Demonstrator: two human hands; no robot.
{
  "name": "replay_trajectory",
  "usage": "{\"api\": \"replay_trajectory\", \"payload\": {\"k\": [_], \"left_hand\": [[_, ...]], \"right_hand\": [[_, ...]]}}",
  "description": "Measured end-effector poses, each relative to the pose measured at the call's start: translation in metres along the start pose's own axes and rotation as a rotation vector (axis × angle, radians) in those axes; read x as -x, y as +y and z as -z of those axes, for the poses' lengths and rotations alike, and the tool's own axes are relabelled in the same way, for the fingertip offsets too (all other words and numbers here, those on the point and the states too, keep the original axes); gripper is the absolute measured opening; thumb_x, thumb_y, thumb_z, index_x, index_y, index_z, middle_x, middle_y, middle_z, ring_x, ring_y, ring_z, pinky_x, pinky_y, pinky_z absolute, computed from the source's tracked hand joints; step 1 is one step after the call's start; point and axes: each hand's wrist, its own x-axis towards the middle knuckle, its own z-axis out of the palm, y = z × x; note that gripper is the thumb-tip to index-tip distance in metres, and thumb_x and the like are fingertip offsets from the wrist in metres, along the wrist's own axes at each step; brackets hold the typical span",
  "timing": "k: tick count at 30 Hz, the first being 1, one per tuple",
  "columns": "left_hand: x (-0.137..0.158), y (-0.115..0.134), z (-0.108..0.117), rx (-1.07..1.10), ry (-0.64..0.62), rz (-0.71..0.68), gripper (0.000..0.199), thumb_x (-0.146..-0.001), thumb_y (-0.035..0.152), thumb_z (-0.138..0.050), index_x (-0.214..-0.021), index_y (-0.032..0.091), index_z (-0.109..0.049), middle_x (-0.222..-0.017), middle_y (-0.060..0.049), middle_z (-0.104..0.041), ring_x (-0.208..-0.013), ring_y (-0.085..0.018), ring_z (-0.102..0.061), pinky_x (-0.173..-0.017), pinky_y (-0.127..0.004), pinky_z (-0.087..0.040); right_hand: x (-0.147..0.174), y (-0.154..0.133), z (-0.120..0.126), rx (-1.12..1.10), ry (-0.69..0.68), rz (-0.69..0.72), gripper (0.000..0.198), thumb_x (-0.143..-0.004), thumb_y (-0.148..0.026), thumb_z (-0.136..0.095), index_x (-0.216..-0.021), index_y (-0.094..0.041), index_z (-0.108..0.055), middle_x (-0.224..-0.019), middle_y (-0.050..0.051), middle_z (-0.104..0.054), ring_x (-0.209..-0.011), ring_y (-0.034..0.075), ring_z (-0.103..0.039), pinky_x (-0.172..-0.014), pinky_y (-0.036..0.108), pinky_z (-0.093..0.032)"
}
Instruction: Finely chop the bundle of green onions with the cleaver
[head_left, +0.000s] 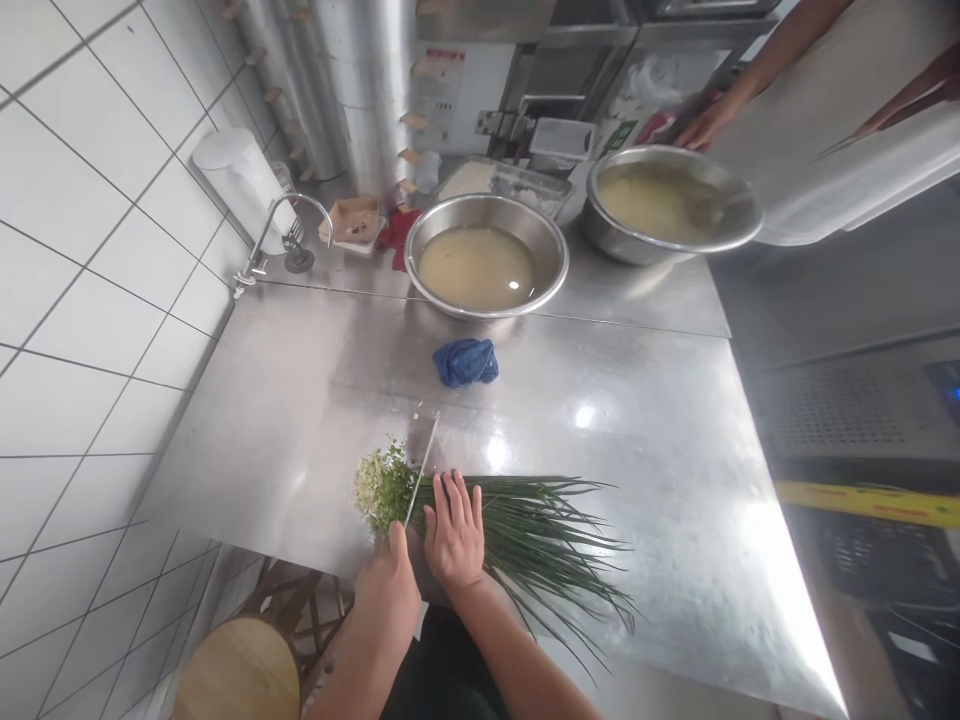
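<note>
A bunch of long green chives [540, 525] lies across the near edge of the steel table [660, 440]. My right hand [454, 535] presses flat on the bunch near its cut end. My left hand [388, 590] grips the handle of a knife [421, 468], whose blade stands on edge right at the cut end, touching my right fingers. Left of the blade sits a small heap of chopped chives [381, 487].
A crumpled blue cloth [466, 361] lies behind the knife. Two steel bowls of cloudy liquid [486, 258] [670, 203] stand at the back, another person's hand [706, 122] near the right one. A tap [279, 232] and tiled wall [97, 300] are at left, a wooden stool [236, 668] below.
</note>
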Motion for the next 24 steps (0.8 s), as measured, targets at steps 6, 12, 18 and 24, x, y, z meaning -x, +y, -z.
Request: {"api": "replay_trajectory", "payload": {"k": [6, 12, 18, 24], "left_hand": [[0.002, -0.003, 0.003, 0.002, 0.011, 0.000, 0.041, -0.102, 0.005, -0.030, -0.141, 0.006, -0.042, -0.101, -0.012, -0.076, -0.085, -0.024, -0.076, -0.065, -0.033, -0.046], [0.003, -0.003, 0.006, 0.018, -0.023, 0.025, 0.040, -0.105, 0.009, -0.029, -0.143, 0.007, -0.039, -0.101, -0.011, -0.077, -0.085, -0.023, -0.076, -0.063, -0.032, -0.043], [0.002, -0.001, 0.008, 0.057, -0.116, 0.084, 0.044, -0.104, 0.007, -0.027, -0.147, 0.003, -0.035, -0.110, -0.018, -0.076, -0.105, -0.027, -0.075, -0.078, -0.033, -0.051], [0.001, -0.005, 0.007, 0.082, -0.125, 0.074, 0.043, -0.106, 0.013, -0.025, -0.147, 0.004, -0.035, -0.109, -0.018, -0.076, -0.103, -0.027, -0.075, -0.074, -0.032, -0.050]], "right_hand": [[-0.014, 0.001, -0.008, -0.077, 0.070, -0.065, 0.034, -0.102, -0.019, -0.053, -0.135, -0.018, -0.059, -0.132, 0.012, -0.068, -0.143, 0.029, -0.051, -0.128, 0.060, -0.030], [-0.013, -0.006, 0.011, -0.037, -0.022, -0.064, 0.045, -0.103, -0.031, -0.053, -0.146, -0.016, -0.051, -0.149, 0.014, -0.059, -0.151, 0.031, -0.041, -0.131, 0.062, -0.021], [-0.012, 0.017, 0.047, -0.021, -0.271, 0.173, 0.116, -0.081, -0.066, -0.075, -0.166, -0.011, -0.017, -0.169, 0.020, -0.030, -0.157, 0.041, -0.028, -0.128, 0.069, -0.021], [-0.044, 0.053, 0.044, 0.005, -0.361, 0.399, 0.108, -0.074, -0.057, -0.087, -0.161, -0.021, -0.035, -0.145, 0.015, -0.061, -0.139, 0.035, -0.053, -0.125, 0.059, -0.037]]}}
